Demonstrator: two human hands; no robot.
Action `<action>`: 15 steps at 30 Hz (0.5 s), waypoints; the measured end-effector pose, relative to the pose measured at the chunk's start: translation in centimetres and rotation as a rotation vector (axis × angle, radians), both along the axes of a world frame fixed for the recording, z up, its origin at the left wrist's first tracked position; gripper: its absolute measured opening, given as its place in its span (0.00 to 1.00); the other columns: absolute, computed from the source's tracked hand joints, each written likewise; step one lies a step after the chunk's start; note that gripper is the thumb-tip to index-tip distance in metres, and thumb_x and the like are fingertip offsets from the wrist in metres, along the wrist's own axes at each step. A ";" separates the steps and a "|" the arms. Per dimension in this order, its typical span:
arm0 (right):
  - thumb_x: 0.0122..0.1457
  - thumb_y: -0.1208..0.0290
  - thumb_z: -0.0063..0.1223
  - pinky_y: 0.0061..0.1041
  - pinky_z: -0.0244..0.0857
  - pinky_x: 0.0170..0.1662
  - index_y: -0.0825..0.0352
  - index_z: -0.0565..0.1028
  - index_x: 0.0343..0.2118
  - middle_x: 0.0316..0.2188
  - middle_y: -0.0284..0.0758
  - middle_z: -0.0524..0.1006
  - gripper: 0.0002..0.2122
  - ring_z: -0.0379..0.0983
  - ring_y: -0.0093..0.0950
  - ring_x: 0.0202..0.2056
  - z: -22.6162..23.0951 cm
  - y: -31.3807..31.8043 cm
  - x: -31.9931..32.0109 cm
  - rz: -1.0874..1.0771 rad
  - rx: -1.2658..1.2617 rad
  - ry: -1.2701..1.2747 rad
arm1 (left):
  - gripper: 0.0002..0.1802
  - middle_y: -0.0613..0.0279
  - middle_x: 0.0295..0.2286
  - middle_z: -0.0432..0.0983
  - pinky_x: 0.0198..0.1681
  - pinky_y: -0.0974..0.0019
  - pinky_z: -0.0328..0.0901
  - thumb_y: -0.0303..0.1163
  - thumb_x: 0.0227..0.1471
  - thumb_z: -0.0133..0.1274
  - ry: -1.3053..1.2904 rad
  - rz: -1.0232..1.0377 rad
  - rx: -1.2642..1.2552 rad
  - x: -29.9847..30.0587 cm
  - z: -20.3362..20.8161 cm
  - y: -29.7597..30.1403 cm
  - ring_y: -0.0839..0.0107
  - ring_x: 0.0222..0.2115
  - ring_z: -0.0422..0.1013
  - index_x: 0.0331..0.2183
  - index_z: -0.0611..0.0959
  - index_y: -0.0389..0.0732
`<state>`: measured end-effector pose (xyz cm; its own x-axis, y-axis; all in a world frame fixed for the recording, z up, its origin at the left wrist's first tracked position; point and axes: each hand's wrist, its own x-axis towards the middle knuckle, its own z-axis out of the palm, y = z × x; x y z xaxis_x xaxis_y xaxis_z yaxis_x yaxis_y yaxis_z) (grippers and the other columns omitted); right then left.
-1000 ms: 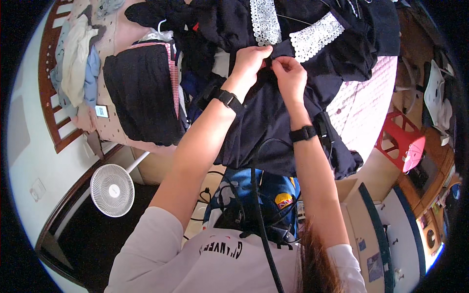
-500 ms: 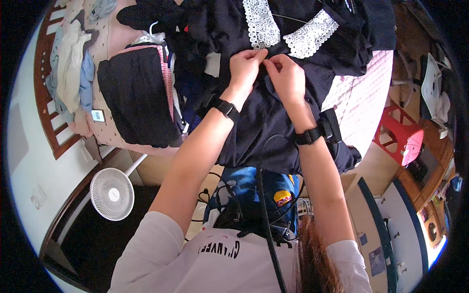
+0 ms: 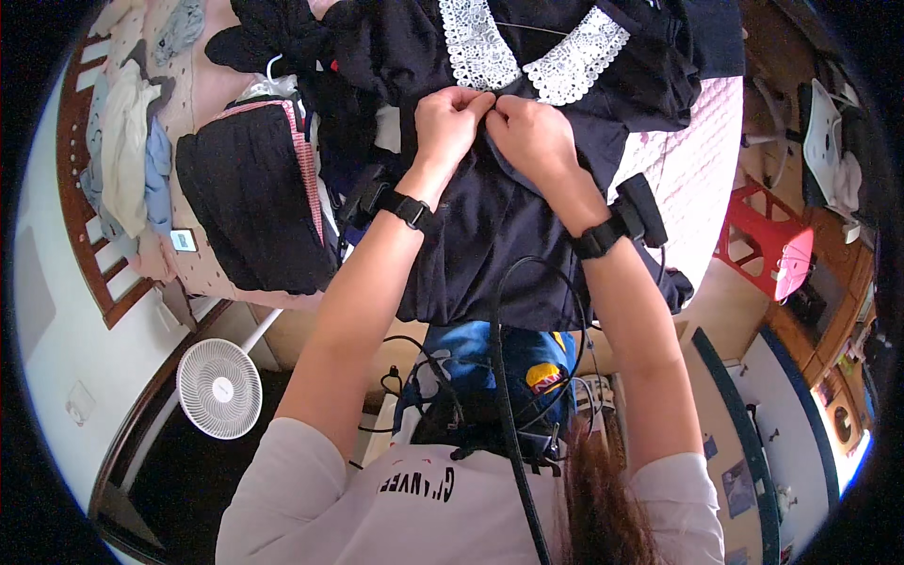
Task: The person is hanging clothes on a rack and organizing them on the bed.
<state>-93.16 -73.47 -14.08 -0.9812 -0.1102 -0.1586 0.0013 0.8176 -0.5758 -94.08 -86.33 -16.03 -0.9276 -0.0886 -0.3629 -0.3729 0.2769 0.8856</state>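
Observation:
A black garment (image 3: 471,254) with a white lace collar (image 3: 573,58) is spread over the near side of the bed. Just below the collar's opening, my left hand (image 3: 446,129) pinches the front of the cloth between thumb and fingertips. Right beside it, the fingers of my right hand (image 3: 534,137) are curled closed on the same front edge. The fingertips of both hands almost meet. Whatever small fastening may lie between them is hidden. Black straps with small devices circle both wrists, and a black cable (image 3: 503,395) hangs in front of me.
Left of the garment lies a folded black cloth (image 3: 247,193) on a pile of clothes. Light and blue clothes (image 3: 127,160) rest by the wooden bed rail (image 3: 75,184). A white fan (image 3: 219,388) stands lower left, a red stool (image 3: 777,247) at the right, near a wooden desk.
My right hand has turned, its fingers more curled and knuckles up, and has come closer to the left. The whole view has shifted slightly; both hands remain at the garment's front.

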 end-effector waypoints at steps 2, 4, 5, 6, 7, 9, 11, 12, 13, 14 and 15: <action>0.51 0.64 0.50 0.39 0.67 0.29 0.66 0.74 0.22 0.21 0.44 0.75 0.10 0.73 0.44 0.26 -0.5 0.1 0.0 -0.008 -0.147 0.076 | 0.08 0.65 0.24 0.78 0.27 0.76 0.64 0.30 0.48 0.60 -0.070 0.053 0.092 -0.1 0.0 0.0 0.80 0.22 0.70 0.30 0.84 0.34; 0.51 0.67 0.50 0.38 0.66 0.27 0.67 0.71 0.19 0.19 0.44 0.73 0.10 0.72 0.44 0.23 -1.1 0.3 0.3 -0.057 -0.283 0.165 | 0.08 0.66 0.24 0.78 0.26 0.75 0.64 0.30 0.48 0.59 -0.160 0.118 0.201 -0.2 -0.1 0.2 0.80 0.22 0.69 0.30 0.84 0.34; 0.51 0.67 0.51 0.38 0.66 0.27 0.68 0.71 0.19 0.20 0.44 0.73 0.10 0.71 0.44 0.23 -1.4 0.3 0.4 -0.067 -0.294 0.193 | 0.08 0.67 0.24 0.78 0.25 0.75 0.64 0.30 0.49 0.59 -0.217 0.156 0.258 -0.2 -0.2 0.3 0.80 0.21 0.69 0.30 0.84 0.34; 0.51 0.68 0.51 0.37 0.66 0.27 0.68 0.71 0.19 0.20 0.43 0.74 0.10 0.71 0.44 0.23 -1.6 0.3 0.5 -0.087 -0.303 0.222 | 0.08 0.67 0.24 0.78 0.25 0.75 0.63 0.30 0.49 0.59 -0.259 0.187 0.331 -0.3 -0.3 0.4 0.80 0.21 0.69 0.30 0.84 0.34; 0.51 0.68 0.51 0.37 0.66 0.27 0.68 0.70 0.19 0.20 0.43 0.74 0.09 0.71 0.44 0.23 -1.8 0.2 0.6 -0.089 -0.323 0.261 | 0.08 0.67 0.24 0.78 0.25 0.75 0.63 0.30 0.49 0.59 -0.256 0.169 0.249 -0.4 -0.3 0.4 0.80 0.21 0.68 0.30 0.84 0.34; 0.51 0.69 0.51 0.35 0.66 0.27 0.68 0.72 0.20 0.20 0.43 0.74 0.09 0.72 0.43 0.23 -2.1 0.1 0.7 -0.032 -0.259 0.310 | 0.08 0.67 0.23 0.77 0.24 0.75 0.63 0.30 0.49 0.59 -0.234 0.114 0.113 -0.6 -0.4 0.5 0.80 0.21 0.68 0.30 0.84 0.34; 0.51 0.68 0.52 0.35 0.66 0.26 0.68 0.72 0.20 0.20 0.43 0.74 0.09 0.72 0.43 0.23 -2.2 -0.1 0.5 -0.029 -0.281 0.340 | 0.09 0.65 0.19 0.76 0.22 0.74 0.63 0.30 0.47 0.59 -0.063 0.103 -0.017 -0.9 -0.6 0.4 0.80 0.18 0.68 0.27 0.84 0.33; 0.51 0.68 0.52 0.36 0.66 0.26 0.67 0.72 0.19 0.19 0.42 0.73 0.09 0.72 0.43 0.24 -2.2 -0.2 0.4 -0.066 -0.328 0.339 | 0.10 0.64 0.16 0.76 0.21 0.74 0.63 0.30 0.46 0.60 -0.025 0.100 -0.094 -0.9 -0.7 0.3 0.80 0.17 0.69 0.26 0.84 0.32; 0.50 0.67 0.52 0.36 0.67 0.25 0.67 0.72 0.19 0.19 0.42 0.73 0.09 0.72 0.43 0.24 -2.3 -0.2 0.2 -0.108 -0.368 0.326 | 0.10 0.63 0.18 0.77 0.22 0.74 0.64 0.31 0.47 0.59 -0.095 0.151 0.083 -1.0 -0.8 0.3 0.79 0.18 0.70 0.28 0.84 0.32; 0.51 0.67 0.51 0.35 0.66 0.25 0.67 0.74 0.22 0.17 0.43 0.72 0.09 0.72 0.40 0.21 -2.3 -0.2 0.1 -0.222 -0.473 0.265 | 0.10 0.62 0.21 0.78 0.24 0.74 0.65 0.30 0.47 0.59 -0.094 0.155 0.165 -1.1 -0.9 0.2 0.78 0.20 0.70 0.30 0.84 0.32; 0.53 0.67 0.48 0.30 0.64 0.24 0.68 0.77 0.26 0.17 0.40 0.74 0.09 0.70 0.31 0.18 -2.3 0.2 -0.2 -0.367 -0.648 -0.118 | 0.11 0.61 0.23 0.78 0.26 0.74 0.66 0.30 0.48 0.59 -0.073 0.161 0.246 -1.2 -1.1 0.2 0.78 0.22 0.71 0.33 0.83 0.32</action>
